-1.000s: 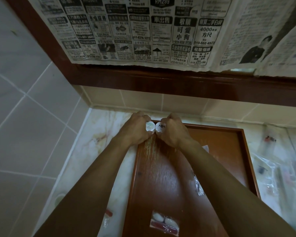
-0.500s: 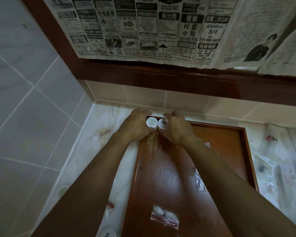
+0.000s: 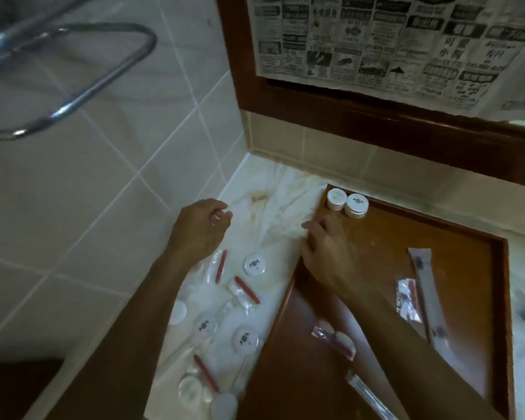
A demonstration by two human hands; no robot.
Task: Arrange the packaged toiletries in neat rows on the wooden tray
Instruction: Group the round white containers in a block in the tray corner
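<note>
two round white jars (image 3: 347,202) sit touching in the wooden tray's (image 3: 315,374) 11 o'clock corner. left hand (image 3: 201,228) hovers over the tabletop (image 3: 273,204), grip loosely curled, holding nothing. right hand (image 3: 328,253) lies across the tray's 9 o'clock rim, grip relaxed and wide. more packets (image 3: 246,289) lie scattered at 8 o'clock.

**A tiled bathroom vanity corner**

I am looking into what reads as a bathroom, possibly a guest room's. Pale beige glazed wall tiles (image 3: 109,177) with white grout meet a veined cream marble countertop (image 3: 273,201) in a corner. A bent chrome tube rail (image 3: 103,80) projects from the left wall. A dark brown wooden frame (image 3: 315,116) hangs above the counter, covered by a sheet of black-and-white newspaper (image 3: 376,40). Small round white toiletry tubs (image 3: 254,264) and clear sachets (image 3: 243,294) lie scattered on the marble.
</note>
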